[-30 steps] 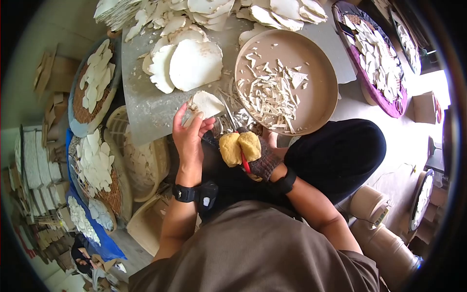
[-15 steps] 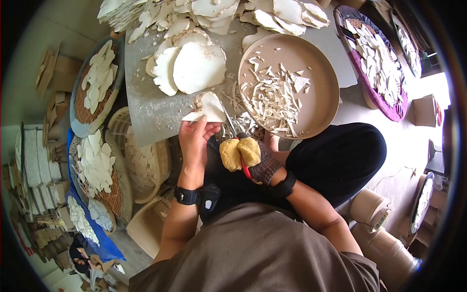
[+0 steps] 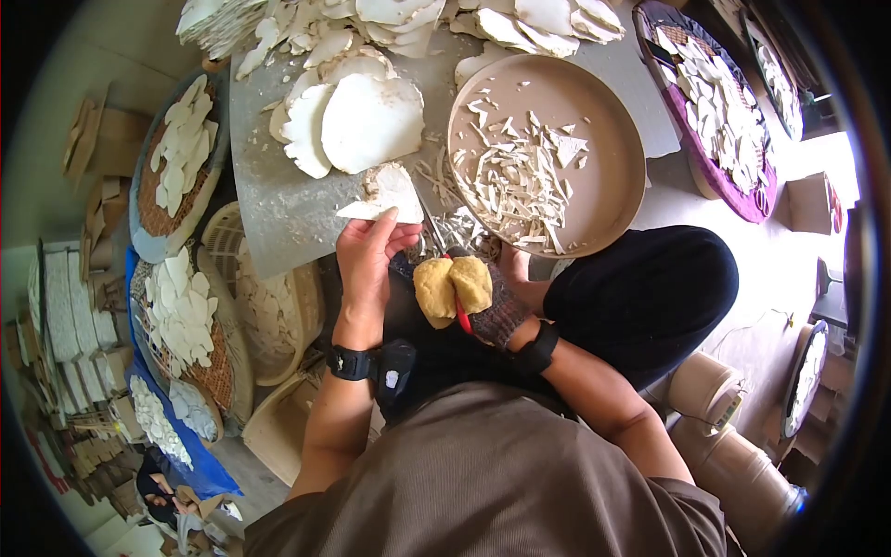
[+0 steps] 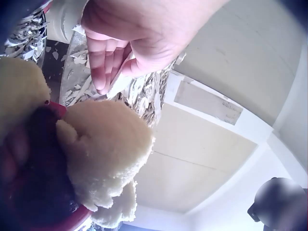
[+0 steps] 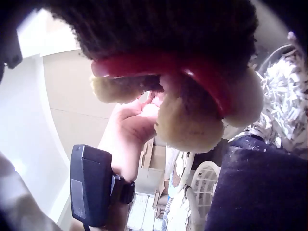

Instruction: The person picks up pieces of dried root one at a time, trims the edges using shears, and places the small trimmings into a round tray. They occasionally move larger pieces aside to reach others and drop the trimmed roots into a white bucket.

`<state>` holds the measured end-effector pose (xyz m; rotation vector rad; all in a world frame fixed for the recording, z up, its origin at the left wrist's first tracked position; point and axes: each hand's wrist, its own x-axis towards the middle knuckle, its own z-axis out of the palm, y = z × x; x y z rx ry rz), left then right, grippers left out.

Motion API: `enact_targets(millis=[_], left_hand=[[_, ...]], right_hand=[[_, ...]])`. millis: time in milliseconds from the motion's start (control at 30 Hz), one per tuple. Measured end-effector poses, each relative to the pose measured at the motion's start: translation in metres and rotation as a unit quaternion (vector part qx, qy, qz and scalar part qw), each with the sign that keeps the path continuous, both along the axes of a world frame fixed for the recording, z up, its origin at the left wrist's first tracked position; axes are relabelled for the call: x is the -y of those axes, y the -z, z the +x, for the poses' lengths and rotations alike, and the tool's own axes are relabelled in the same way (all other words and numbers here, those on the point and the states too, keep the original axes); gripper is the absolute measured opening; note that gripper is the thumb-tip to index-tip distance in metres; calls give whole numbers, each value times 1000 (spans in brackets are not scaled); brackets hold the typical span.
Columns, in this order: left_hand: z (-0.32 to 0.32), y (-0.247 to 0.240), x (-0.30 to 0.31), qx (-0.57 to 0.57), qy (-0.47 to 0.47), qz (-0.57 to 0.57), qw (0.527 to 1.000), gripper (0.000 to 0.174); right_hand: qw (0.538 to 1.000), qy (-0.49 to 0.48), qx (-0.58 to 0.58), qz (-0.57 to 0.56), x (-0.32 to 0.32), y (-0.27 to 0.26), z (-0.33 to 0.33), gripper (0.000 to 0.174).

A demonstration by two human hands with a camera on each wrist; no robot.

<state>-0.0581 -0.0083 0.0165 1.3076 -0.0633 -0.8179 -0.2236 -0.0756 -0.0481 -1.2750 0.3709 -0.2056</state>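
Note:
In the head view my bare left hand (image 3: 365, 265) pinches a thin white slice (image 3: 397, 193) between thumb and fingers. The slice has a straight near edge and a brownish patch on its far side. My right hand (image 3: 503, 311), in a dark knit glove, grips red-handled scissors (image 3: 462, 316) whose handles are wrapped in yellow foam padding (image 3: 434, 292). The metal blades point away from me, close beside the slice's right edge. In the right wrist view the red handle (image 5: 130, 66) loops round the gloved hand, and the foam (image 5: 190, 125) covers part of it.
A grey table (image 3: 288, 209) carries larger white slices (image 3: 371, 121) and piles at the back. The round brown tray (image 3: 603, 121) at right holds cut strips. Plastic baskets (image 3: 223, 232) and trays of slices stand at left; a purple-edged tray (image 3: 761, 209) stands at right.
My left fingers have turned the slice, so its straight edge now lies toward me, and have closed in under it. The right hand with the scissors has barely moved.

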Motion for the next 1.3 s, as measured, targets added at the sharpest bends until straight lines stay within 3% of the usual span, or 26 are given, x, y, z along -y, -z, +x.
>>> enact_targets(millis=[100, 267, 367, 433, 467, 533, 567, 633, 733, 800, 867, 900, 967, 1000, 1067, 1100, 1200, 1267, 1300], left_hand=[[1, -1, -2, 14, 10, 10, 1000, 17], [-3, -7, -6, 6, 67, 21, 997, 18], [1, -2, -10, -7, 73, 29, 997, 18], [3, -4, -11, -4, 82, 39, 996, 18], [3, -4, -11, -2, 86, 43, 995, 18], [5, -3, -12, 9, 89, 45, 995, 18], [6, -2, -13, 15, 90, 47, 995, 19], [7, -1, -14, 21, 80, 48, 995, 19], [9, 0, -16, 35, 104, 54, 993, 19], [9, 0, -19, 34, 137, 58, 988, 20], [7, -1, -20, 22, 179, 58, 982, 20], [8, 1, -21, 23, 185, 63, 980, 22], [11, 6, -23, 25, 196, 73, 978, 27], [8, 4, -21, 41, 158, 66, 984, 30], [-3, -1, -13, 71, 82, 50, 993, 36], [-6, 0, -12, 71, 66, 40, 994, 38], [-12, 0, -7, 67, 35, 13, 997, 44], [-14, -1, -7, 62, 39, 1, 997, 44], [-14, -2, -7, 55, 43, -2, 998, 44]], right_hand=[[996, -1, 32, -78, 0, 1, 2, 28], [990, 2, 9, 141, 8, -8, 5, 27], [998, -9, -12, 64, 10, -22, 2, 27], [985, -23, 21, 168, 13, -24, 1, 28], [944, -25, 68, 322, 16, -14, 0, 29], [920, -22, 78, 383, 15, -1, 0, 31], [954, -15, 41, 297, 10, 3, 1, 32], [966, -5, 27, 256, 5, 12, 1, 32], [900, -5, 100, 423, 4, 20, 0, 31], [812, -23, 154, 563, 9, 15, 4, 29], [880, -32, 142, 451, 16, 0, 4, 27], [957, -17, 96, 272, 13, 13, 4, 28], [995, -10, -23, 100, 14, 5, 4, 45], [988, -17, -91, 119, 18, -36, 8, 65], [978, -8, -118, 170, 20, -50, 11, 85], [976, 8, -77, 201, 18, -32, 12, 83], [992, 36, 12, 123, 12, -5, 15, 84], [987, 50, -2, 153, 10, -4, 12, 86], [969, 59, -39, 236, 11, -16, 11, 87]])
